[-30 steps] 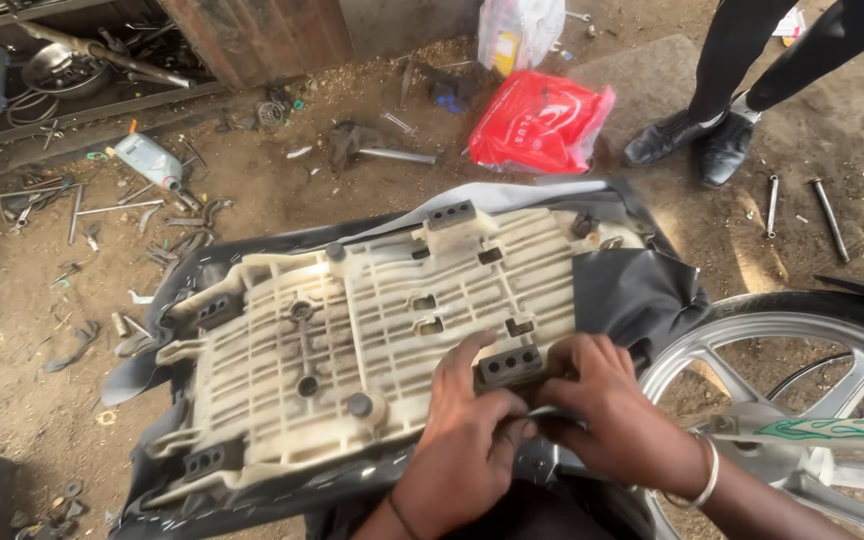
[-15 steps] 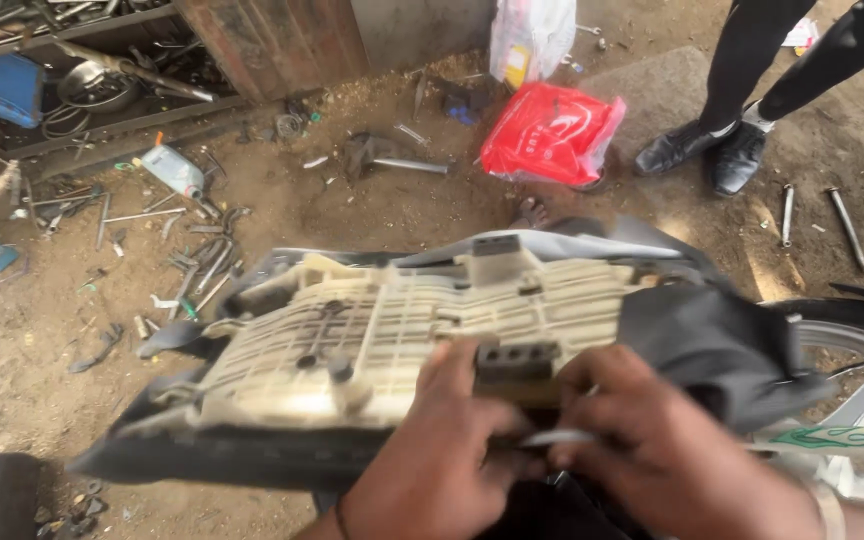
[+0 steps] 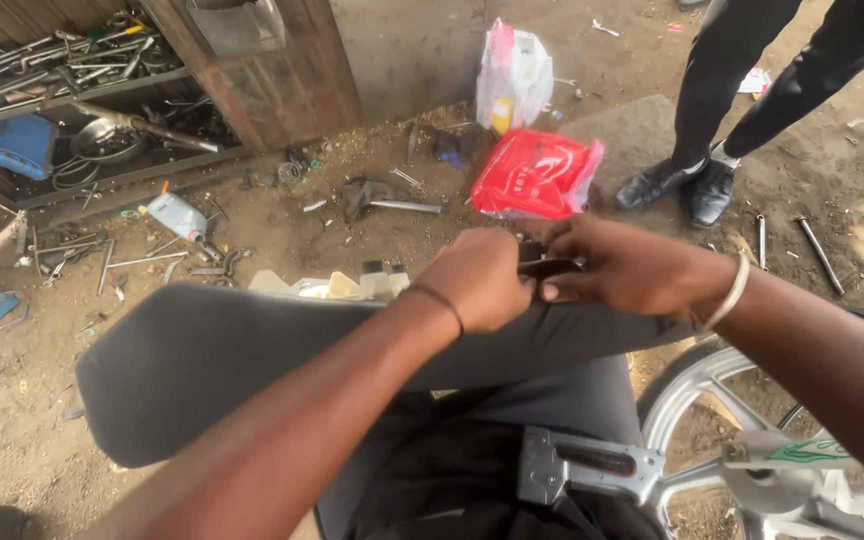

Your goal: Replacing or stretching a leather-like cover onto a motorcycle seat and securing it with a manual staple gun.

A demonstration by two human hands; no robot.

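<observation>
I see the seat (image 3: 242,360) tipped on edge across my lap, both hands at its top edge: left hand (image 3: 477,280) just left of right hand (image 3: 632,265). A stapler (image 3: 587,465) lies below the seat, a wheel (image 3: 752,450) to its right. Behind the hands lies a bag (image 3: 537,175); a person's shoes (image 3: 677,185) stand right of it.

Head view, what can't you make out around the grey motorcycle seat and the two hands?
- Cream plastic underside of the grey motorcycle seat: turned away, only its top edge shows.
- Small dark part between left hand and right hand: mostly covered by fingers.
- Standing person: cut off above the legs.
</observation>
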